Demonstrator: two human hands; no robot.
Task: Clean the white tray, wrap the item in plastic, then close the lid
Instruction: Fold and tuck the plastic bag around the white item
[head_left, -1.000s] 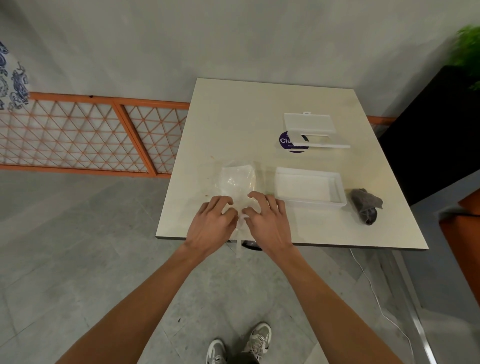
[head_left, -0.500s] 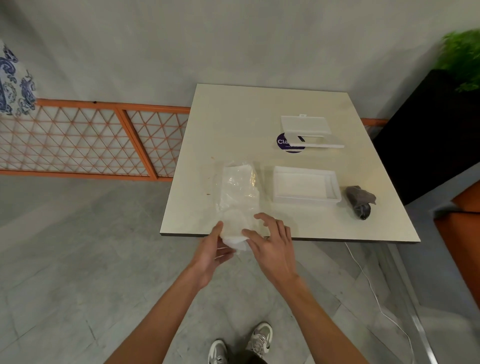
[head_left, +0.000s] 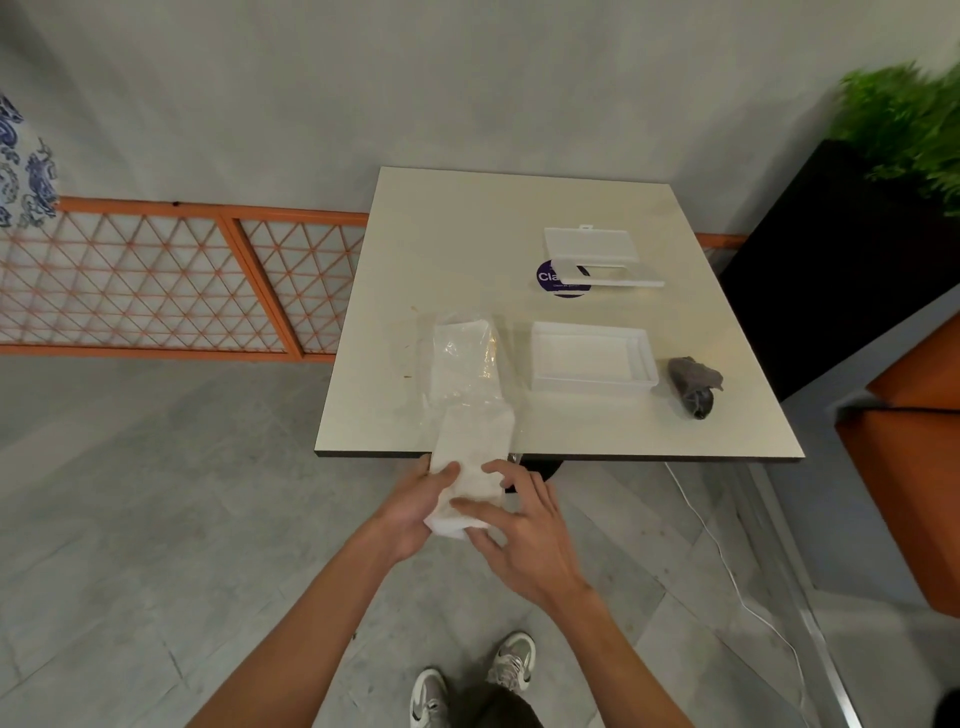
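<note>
The white item (head_left: 475, 441) is now drawn past the tabletop (head_left: 467, 234) edge, gripped by the fingers of left hand (head_left: 410, 512) and right hand (head_left: 524, 540); the plastic (head_left: 465, 353) wrapping is judged unfinished.

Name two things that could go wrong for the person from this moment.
1. The left hand and right hand hold the white bundle beyond the table edge, over the floor; a slip could drop it.
2. The loose plastic trailing on the table might bunch or unwrap when pulled.
</note>
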